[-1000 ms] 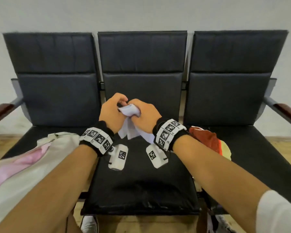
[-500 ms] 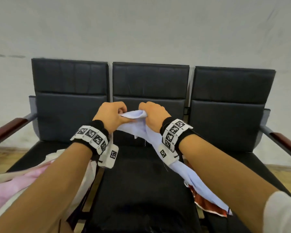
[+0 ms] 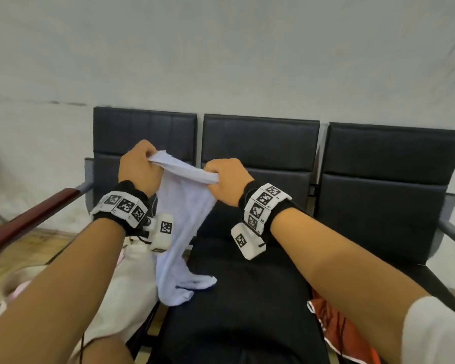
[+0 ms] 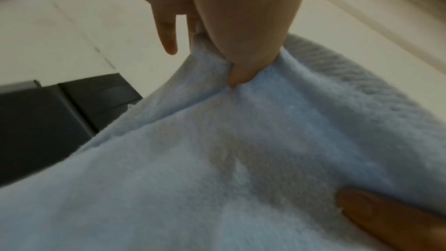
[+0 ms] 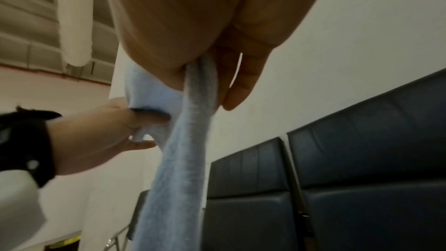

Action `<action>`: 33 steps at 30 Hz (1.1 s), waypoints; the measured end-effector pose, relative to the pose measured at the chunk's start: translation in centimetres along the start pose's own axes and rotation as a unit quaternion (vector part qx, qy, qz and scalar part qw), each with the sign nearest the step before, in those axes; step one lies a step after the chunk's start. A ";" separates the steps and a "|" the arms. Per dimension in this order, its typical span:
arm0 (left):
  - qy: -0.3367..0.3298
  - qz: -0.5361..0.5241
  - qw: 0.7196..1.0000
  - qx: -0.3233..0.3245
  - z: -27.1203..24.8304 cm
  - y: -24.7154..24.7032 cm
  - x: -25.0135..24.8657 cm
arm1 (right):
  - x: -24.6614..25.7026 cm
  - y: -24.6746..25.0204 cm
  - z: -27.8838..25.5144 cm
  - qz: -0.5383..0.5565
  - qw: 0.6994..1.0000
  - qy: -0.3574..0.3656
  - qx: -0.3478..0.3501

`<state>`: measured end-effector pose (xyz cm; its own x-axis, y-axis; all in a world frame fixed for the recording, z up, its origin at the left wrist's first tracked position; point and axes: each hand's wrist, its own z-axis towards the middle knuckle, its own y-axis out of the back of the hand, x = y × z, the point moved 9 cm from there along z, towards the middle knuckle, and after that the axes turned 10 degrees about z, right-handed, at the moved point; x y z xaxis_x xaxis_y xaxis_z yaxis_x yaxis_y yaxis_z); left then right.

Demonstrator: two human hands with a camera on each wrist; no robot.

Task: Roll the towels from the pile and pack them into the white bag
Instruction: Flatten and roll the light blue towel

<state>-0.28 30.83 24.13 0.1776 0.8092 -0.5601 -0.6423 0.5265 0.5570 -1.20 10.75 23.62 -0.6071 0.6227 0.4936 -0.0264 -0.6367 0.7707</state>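
spreading the pale blue towel above the middle seat
left hand and right hand pinch its top edge, fingers clamped — best pull the edge taut and lay it flat before rolling; white bag waits at left.

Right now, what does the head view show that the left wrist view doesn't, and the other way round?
Only the head view shows the right hand, the white bag with pink cloth inside, and the red towel on the seat. Only the left wrist view shows the left thumb pressed into the fabric, close up. Both show the left hand gripping the light blue towel before the black chairs.
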 end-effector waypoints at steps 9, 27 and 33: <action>-0.025 0.045 0.993 0.104 -1.0 -4.5 1.1 | -9.3 2.3 -4.6 -0.091 0.988 -0.110 0.055; 0.168 -0.191 0.962 0.103 -2.5 -12.3 1.8 | -20.9 9.0 -12.3 -0.046 0.967 -0.250 -0.002; 0.265 -0.257 0.914 0.170 -5.3 -16.3 1.3 | -24.1 8.8 -14.0 0.057 0.932 -0.339 -0.112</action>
<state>6.50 21.88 11.06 -0.0525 0.2397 -0.9694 -0.2896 0.9254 0.2445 2.09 -16.20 12.93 0.0232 0.6417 0.7666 -0.2042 -0.7476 0.6320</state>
